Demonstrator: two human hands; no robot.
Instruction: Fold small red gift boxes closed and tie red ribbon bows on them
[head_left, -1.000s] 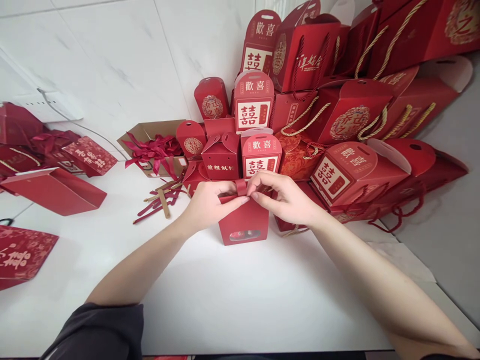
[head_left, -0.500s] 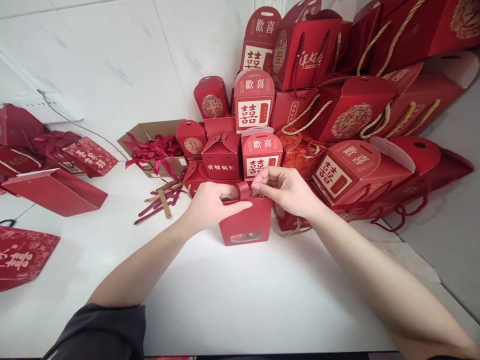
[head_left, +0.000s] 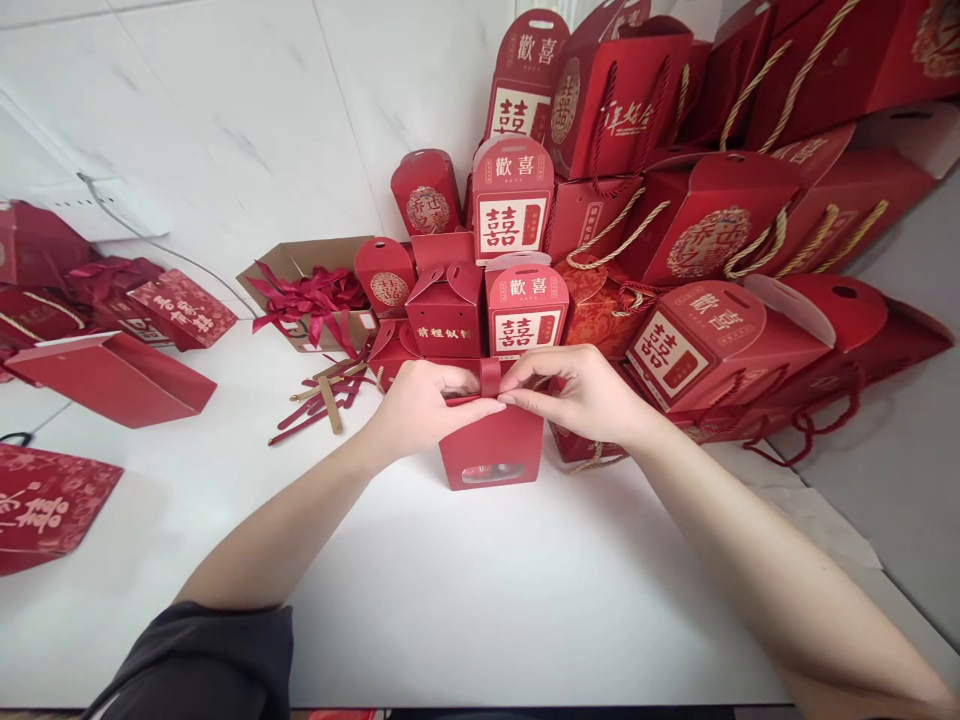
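Note:
A red gift box (head_left: pixel 491 440) with an oval window low on its front stands upright on the white table before me. A strap handle (head_left: pixel 490 377) loops up from its top edge. My left hand (head_left: pixel 424 405) pinches the top edge just left of the strap, thumb in front and fingers behind. On the other side, my right hand (head_left: pixel 574 395) pinches the same edge close to the strap, its thumb and fingertips nearly meeting my left thumb. The far side of the box's top is hidden behind my fingers.
Red gift boxes (head_left: pixel 716 230) with rope handles are stacked behind and to the right. A cardboard box of red ribbons (head_left: pixel 322 300) sits back left, with loose straps (head_left: pixel 330 400) in front of it. More red boxes (head_left: pixel 120 380) lie at the far left.
My right hand has come down onto the box's top edge, thumb now in front of it beside the strap. My left hand keeps its hold, and the box stays in place.

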